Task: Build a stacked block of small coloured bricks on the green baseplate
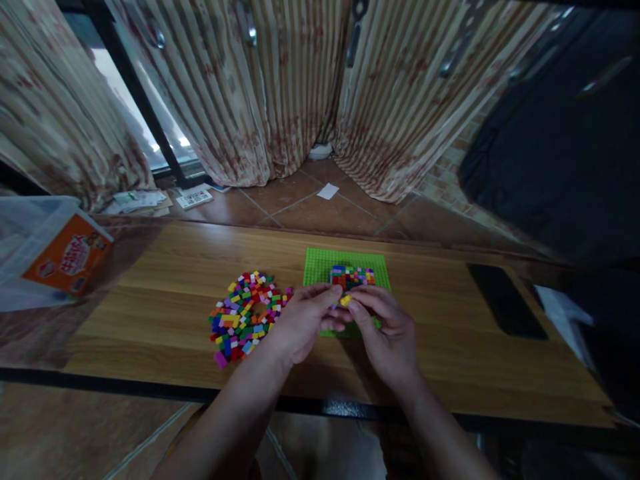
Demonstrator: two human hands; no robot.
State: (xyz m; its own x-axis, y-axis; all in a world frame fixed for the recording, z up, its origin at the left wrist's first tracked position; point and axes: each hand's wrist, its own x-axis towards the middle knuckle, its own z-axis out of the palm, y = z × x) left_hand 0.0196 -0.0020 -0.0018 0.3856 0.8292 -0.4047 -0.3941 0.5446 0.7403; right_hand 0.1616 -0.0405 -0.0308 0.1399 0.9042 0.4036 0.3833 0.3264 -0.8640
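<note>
My right hand [389,328] pinches a small yellow toy brick [345,301] between thumb and forefinger, above the green baseplate [313,263]. Close beside it, my left hand [311,312] has its thumb and forefinger pressed together; a speck of purple shows by its fingertips, but what they hold is hidden. Just beyond the fingertips, a block of multicoloured bricks [356,275] stands on the baseplate, its near side partly covered by my hands. Left of my left hand lies a loose pile of small coloured bricks [245,313], partly behind the wrist.
A wooden table [150,313] carries all this. A black phone-like slab [506,300] lies at the right, near a white sheet [563,320]. At the far left stands a clear plastic box [30,233] with an orange label. Striped curtains [240,93] hang behind the table.
</note>
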